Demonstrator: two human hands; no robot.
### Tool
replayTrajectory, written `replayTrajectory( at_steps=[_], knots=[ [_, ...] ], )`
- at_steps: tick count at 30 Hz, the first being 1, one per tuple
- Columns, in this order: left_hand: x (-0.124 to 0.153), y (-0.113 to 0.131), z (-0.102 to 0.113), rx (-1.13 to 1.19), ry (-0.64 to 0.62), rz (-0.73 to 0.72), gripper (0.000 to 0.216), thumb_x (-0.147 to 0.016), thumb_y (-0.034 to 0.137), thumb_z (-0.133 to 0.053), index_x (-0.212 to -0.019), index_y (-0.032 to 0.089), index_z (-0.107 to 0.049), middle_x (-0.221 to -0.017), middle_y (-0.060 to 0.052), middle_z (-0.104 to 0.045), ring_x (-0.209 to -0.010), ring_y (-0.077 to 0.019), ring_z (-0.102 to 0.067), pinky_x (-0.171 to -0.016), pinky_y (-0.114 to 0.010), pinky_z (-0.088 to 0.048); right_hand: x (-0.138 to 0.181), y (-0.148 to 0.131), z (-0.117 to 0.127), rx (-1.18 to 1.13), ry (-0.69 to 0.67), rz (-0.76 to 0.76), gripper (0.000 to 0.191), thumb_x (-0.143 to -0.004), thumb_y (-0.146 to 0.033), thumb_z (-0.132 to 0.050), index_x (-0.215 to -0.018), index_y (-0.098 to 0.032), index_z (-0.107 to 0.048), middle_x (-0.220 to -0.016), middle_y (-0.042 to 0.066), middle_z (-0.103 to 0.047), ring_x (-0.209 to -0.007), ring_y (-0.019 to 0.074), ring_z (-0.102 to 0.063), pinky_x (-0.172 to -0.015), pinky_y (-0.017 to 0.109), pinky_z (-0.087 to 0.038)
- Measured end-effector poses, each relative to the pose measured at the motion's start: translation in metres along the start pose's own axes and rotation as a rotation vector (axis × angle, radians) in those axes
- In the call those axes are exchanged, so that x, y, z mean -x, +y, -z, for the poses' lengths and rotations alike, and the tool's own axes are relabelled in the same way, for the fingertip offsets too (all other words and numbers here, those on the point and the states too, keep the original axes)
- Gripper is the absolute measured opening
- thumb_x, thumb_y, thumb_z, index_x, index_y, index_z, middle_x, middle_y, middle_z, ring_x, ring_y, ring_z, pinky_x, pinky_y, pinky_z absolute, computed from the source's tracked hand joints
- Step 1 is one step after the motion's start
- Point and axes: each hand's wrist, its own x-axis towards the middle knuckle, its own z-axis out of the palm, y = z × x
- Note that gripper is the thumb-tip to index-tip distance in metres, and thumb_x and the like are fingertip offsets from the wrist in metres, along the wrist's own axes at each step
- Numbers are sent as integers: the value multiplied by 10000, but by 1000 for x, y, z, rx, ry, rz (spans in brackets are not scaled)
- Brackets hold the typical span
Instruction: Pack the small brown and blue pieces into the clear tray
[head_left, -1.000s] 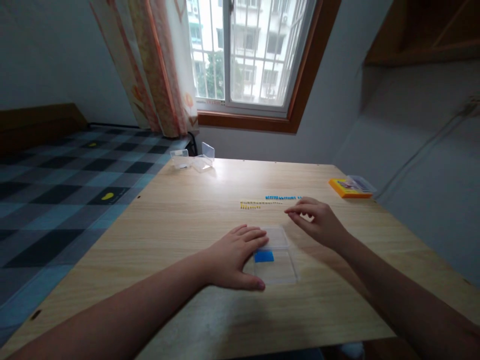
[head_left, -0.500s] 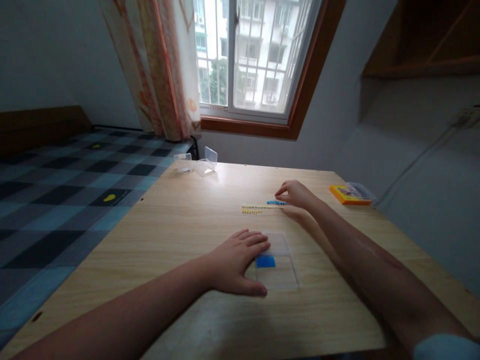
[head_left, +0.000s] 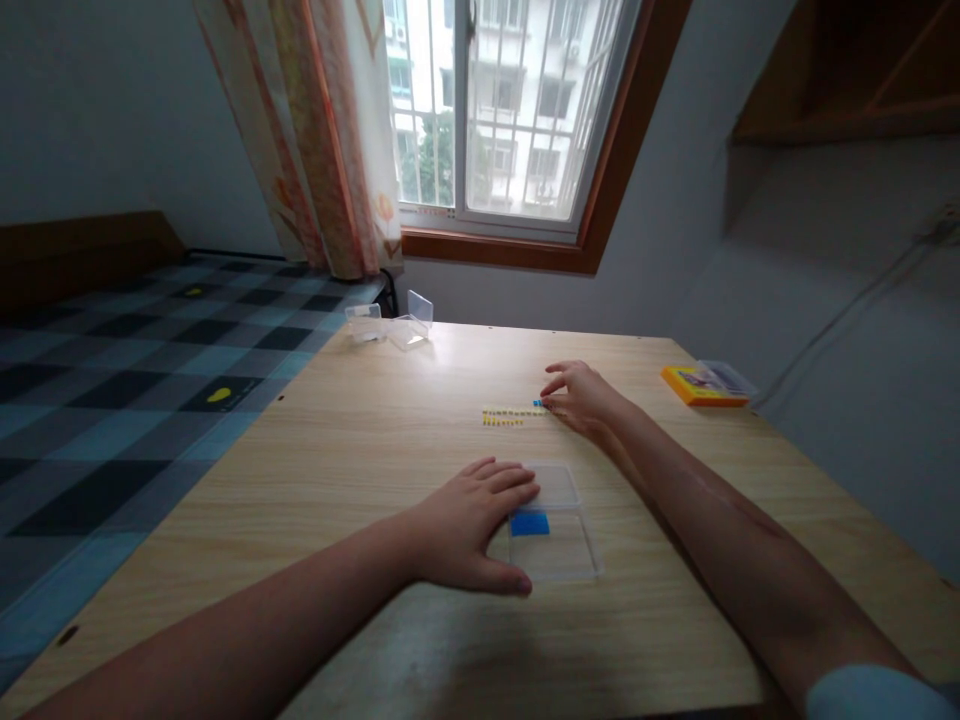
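My left hand (head_left: 469, 525) lies open with fingers spread over the left side of an open clear plastic case (head_left: 574, 545). A blue rectangle (head_left: 530, 524) shows in the case beside my fingers. Farther out, my right hand (head_left: 581, 395) reaches to a row of small blue pieces (head_left: 538, 403). Its fingers are apart and curved, with the lowest digit at the pieces. The hand hides most of that row. Just nearer to me run a row of small pale-yellow pieces (head_left: 510, 412) and a shorter row of small yellow pieces (head_left: 502, 422).
Clear plastic boxes with raised lids (head_left: 410, 330) stand at the table's far left corner. An orange-yellow box (head_left: 705, 385) with a clear part lies at the right edge. A bed with a checked cover (head_left: 150, 400) adjoins the table (head_left: 337, 450) on the left.
My right hand has shifted slightly left, its fingers spreading, and now covers more of the blue row. My left hand stays on the case.
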Motion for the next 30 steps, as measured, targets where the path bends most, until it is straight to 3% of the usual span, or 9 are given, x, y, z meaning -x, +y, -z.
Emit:
replayTrajectory(
  at_steps=[13,30],
  knots=[
    [0,0,0,13,7,-4,966,-782,750,-707,-1533,184,-486,-1595,-197,-470,-1481,-421,-426,-1252,-618,-233,-2,-2,2,21,-80,31,98,-865,-307,-789,-897,-246,-859,-1355,95,-701,-1233,272,-647,-1072,372,-471],
    [0,0,1,1,-7,3,987,-786,772,-683,-1533,157,-488,-1593,-203,-471,-1490,-415,-414,-1256,-615,-231,-7,-11,28,104,-36,69,97,-886,-290,-768,-915,-251,-852,-1350,91,-709,-1255,280,-627,-1112,432,-442]
  ],
)
